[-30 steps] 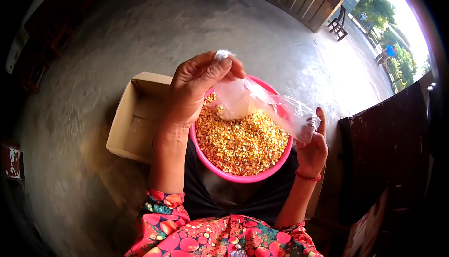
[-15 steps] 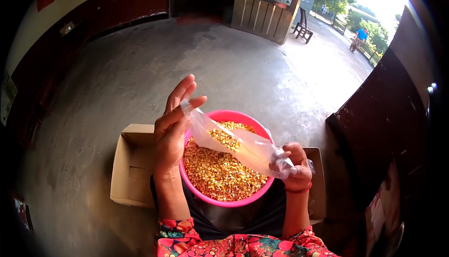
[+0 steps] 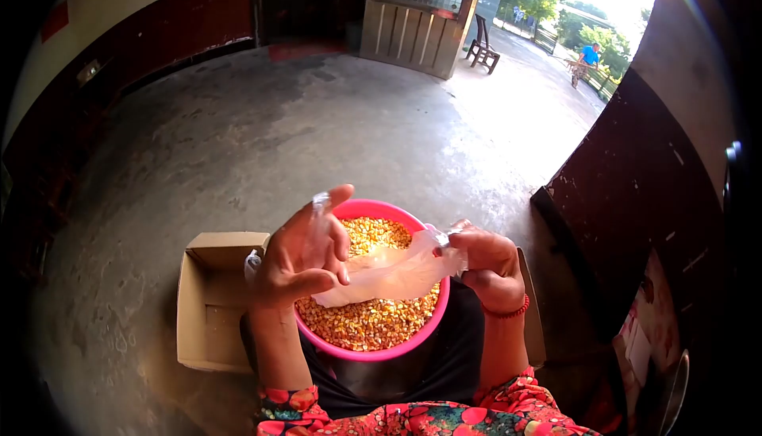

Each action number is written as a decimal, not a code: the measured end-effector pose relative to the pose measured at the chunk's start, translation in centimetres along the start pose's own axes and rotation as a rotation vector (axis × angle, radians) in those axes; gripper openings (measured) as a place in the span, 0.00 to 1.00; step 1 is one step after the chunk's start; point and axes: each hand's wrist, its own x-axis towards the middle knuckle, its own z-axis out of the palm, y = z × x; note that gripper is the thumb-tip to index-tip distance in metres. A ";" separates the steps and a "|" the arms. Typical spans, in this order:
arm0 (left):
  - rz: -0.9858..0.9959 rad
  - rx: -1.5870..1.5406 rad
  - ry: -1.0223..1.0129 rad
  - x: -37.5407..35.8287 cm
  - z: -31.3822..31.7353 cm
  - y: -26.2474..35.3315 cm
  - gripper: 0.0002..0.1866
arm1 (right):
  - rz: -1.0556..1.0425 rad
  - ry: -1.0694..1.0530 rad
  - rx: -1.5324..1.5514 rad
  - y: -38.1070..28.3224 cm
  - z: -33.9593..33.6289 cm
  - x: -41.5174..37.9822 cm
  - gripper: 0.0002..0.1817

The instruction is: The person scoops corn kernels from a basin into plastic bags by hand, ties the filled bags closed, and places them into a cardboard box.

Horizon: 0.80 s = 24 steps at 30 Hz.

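Note:
A thin, see-through plastic bag (image 3: pixel 381 275) is stretched between my hands over a pink basin (image 3: pixel 373 354) full of yellow corn kernels (image 3: pixel 369 329). My left hand (image 3: pixel 298 257) has its index finger pointing up with plastic looped round it. Its thumb and other fingers are bent around the bag's left end, and a bit of plastic shows behind the wrist side. At the bag's other end, my right hand (image 3: pixel 488 265) pinches the edge between thumb and fingers. A red bead bracelet (image 3: pixel 512 310) circles the right wrist. The basin sits between my legs.
An open cardboard box (image 3: pixel 210 309) stands left of the basin. Part of another cardboard piece (image 3: pixel 532 309) shows behind my right arm. Farther off are a door panel (image 3: pixel 413 39), a wooden chair (image 3: pixel 482 45) and a person in blue (image 3: pixel 587 59) outside.
My left hand has come down and curled its fingers, with the bag now lower and more level. My right hand has moved up slightly, pinching the bag's edge. The view has shifted a little.

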 end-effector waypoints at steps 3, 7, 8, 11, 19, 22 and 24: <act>-0.168 0.341 0.048 0.4 1.7 -0.3 0.49 | 0.026 -0.150 -0.453 -1.1 1.3 1.8 0.27; 0.222 1.012 -0.094 0.9 2.5 -2.5 0.35 | -0.160 -0.306 -0.598 0.3 3.6 3.6 0.22; 0.218 1.098 -0.076 1.1 2.8 -2.9 0.28 | -0.226 -0.354 -0.680 0.4 3.9 4.1 0.22; 0.058 0.922 0.072 0.9 2.0 -3.2 0.11 | -0.129 -0.080 -0.914 0.6 4.4 4.3 0.20; -0.165 0.421 0.142 0.4 0.3 -2.3 0.20 | -0.094 -0.076 -0.882 4.2 3.3 4.2 0.11; -0.238 0.411 0.316 0.5 0.3 -3.4 0.21 | -0.060 0.046 -0.849 3.8 3.7 4.2 0.06; -0.259 0.409 0.303 0.6 0.8 -1.9 0.21 | -0.082 0.172 -0.835 4.6 2.6 3.8 0.06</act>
